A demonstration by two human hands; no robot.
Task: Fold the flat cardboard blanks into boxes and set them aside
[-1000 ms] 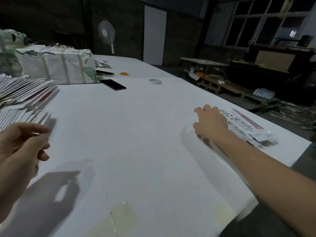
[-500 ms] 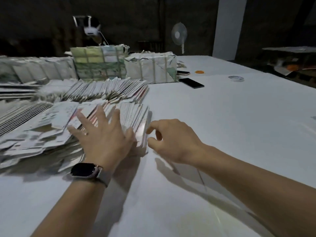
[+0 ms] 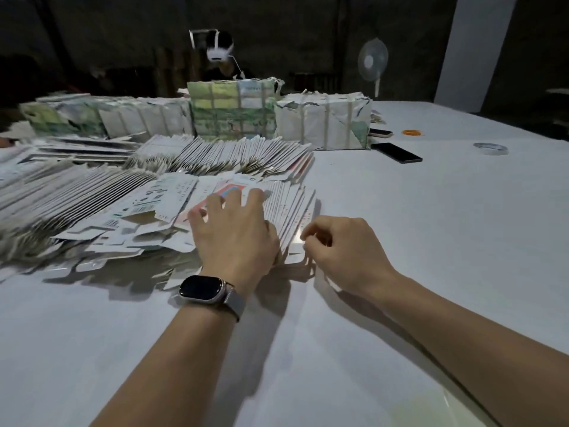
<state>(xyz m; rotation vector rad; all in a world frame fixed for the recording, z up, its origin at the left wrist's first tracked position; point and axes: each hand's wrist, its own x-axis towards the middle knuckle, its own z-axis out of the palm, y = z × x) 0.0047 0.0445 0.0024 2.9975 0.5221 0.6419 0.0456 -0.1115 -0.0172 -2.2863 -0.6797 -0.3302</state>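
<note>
Head view: a person is reaching into a fanned row of flat cardboard blanks (image 3: 286, 208) lying on the white table (image 3: 431, 241). The left hand (image 3: 234, 232), a watch (image 3: 201, 289) on its wrist, is pressing spread, straight fingers on top of the row, grasping nothing. The right hand (image 3: 345, 251) is curling at the row's near end, thumb and forefinger closing at the edge of the end blank; whether they are pinching it cannot be told. The packed sheets are looking likely to come away two at a time, or the leaning row to slide. Wrapped bundles (image 3: 323, 121) are standing behind.
</note>
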